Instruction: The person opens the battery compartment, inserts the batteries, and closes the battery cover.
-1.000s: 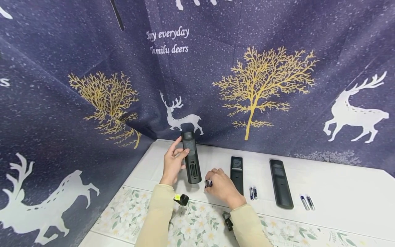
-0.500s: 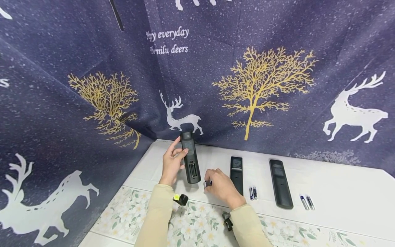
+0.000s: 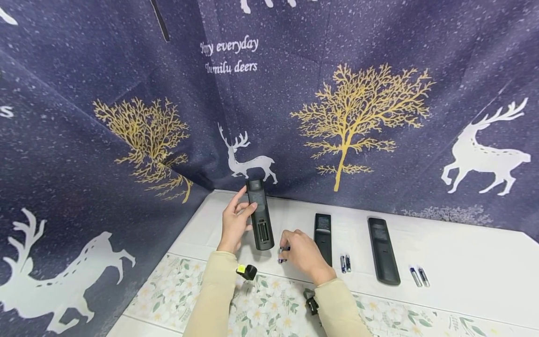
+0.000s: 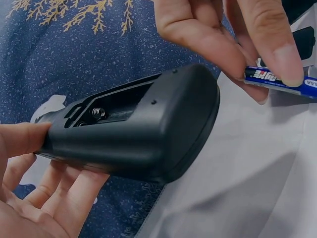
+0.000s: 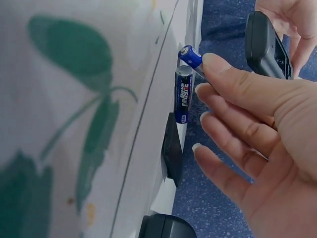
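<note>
The remote control [image 3: 261,213] is a long bar of smooth, matte black plastic with rounded edges and a blunt, curved end; its back faces the head camera, and an open battery compartment [image 4: 124,101] is sunk into it, where a metal coil spring [image 4: 99,113] shows. The left hand [image 3: 234,224] grips it above the white tabletop [image 3: 463,252], thumb on the back and fingers along the side and beneath, the blunt end tipped down toward the person. Just beside it, well within reach but apart from it, the right hand [image 3: 303,250] pinches a slim cylindrical battery [image 5: 189,56] in a glossy blue wrapper between thumb and fingers, the remaining fingers loosely bent and spaced. A second battery [image 5: 184,94], likewise shiny and blue, shows next to the pinched one, and a thin black piece [image 5: 172,153] beyond it. Farther right lie a narrow black remote [image 3: 324,234] and a broader black remote [image 3: 383,251], with two batteries [image 3: 343,264] between them and two more [image 3: 415,276] at the far right. Flower-patterned cloth [image 3: 269,299] runs along the near side; speckled navy fabric [image 3: 273,103] hangs behind, printed with golden trees [image 3: 343,157] and white deer [image 3: 488,152].
</note>
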### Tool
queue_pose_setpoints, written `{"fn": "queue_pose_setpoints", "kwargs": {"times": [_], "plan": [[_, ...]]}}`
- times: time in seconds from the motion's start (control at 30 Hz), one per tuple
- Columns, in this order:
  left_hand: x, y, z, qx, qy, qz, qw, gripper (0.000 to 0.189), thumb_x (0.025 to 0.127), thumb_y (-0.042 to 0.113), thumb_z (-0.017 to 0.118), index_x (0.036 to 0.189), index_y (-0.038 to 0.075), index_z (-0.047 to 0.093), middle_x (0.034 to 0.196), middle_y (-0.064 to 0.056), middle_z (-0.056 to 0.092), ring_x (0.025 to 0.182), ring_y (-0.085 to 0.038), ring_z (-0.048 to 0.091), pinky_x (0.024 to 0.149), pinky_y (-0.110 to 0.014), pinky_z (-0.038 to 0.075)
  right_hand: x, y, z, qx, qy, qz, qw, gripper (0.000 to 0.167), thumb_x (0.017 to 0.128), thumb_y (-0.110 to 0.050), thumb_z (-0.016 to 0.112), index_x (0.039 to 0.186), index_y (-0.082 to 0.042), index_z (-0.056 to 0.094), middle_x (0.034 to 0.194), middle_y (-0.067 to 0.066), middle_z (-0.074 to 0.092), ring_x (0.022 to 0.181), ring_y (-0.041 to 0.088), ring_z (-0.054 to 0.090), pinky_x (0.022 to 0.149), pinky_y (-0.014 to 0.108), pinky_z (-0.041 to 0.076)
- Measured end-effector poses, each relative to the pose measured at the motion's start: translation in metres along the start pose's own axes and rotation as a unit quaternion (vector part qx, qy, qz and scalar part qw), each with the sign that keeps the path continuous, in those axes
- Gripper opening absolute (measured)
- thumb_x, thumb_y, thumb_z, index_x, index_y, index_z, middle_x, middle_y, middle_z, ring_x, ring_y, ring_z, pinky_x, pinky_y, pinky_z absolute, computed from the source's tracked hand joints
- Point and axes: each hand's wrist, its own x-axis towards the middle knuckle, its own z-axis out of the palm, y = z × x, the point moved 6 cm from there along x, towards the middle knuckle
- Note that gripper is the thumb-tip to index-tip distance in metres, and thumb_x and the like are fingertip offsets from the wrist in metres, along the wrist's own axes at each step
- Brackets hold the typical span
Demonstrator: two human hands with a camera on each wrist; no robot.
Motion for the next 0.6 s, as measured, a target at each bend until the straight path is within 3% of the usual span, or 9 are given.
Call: {"fn": "queue_pose_setpoints", "kwargs": {"times": [0.3, 0.6], "plan": [[-0.0003, 0.0004, -0.0004, 0.003, -0.001, -0.001, 1.0, 0.062, 0.101, 0.017, 0.076, 0.157, 0.033, 0.054, 0.114, -0.01, 0.068, 0.096, -0.018, 0.07, 0.066, -0.039, 0.06, 0.0019, -0.0001, 0.0013, 0.057, -0.001, -0.011, 0.9983, 0.022, 0.087, -0.007, 0.088, 0.089, -0.017, 0.068, 0.084, -0.007, 0.068, 0.083, 0.014, 0.062, 0.072, 0.032, 0.051], [0.0017, -0.0014, -0.0004, -0.004, -0.001, 0.0, 1.0, 0.06, 0.101, 0.017, 0.075, 0.155, 0.036, 0.056, 0.114, -0.01, 0.068, 0.095, -0.02, 0.07, 0.068, -0.042, 0.062, 0.0029, 0.0009, -0.0084, 0.124, 0.022, -0.012, 0.992, 0.01, 0.097, -0.008, 0.078, 0.101, -0.012, 0.07, 0.09, -0.007, 0.07, 0.082, 0.012, 0.067, 0.071, 0.032, 0.056]]}}
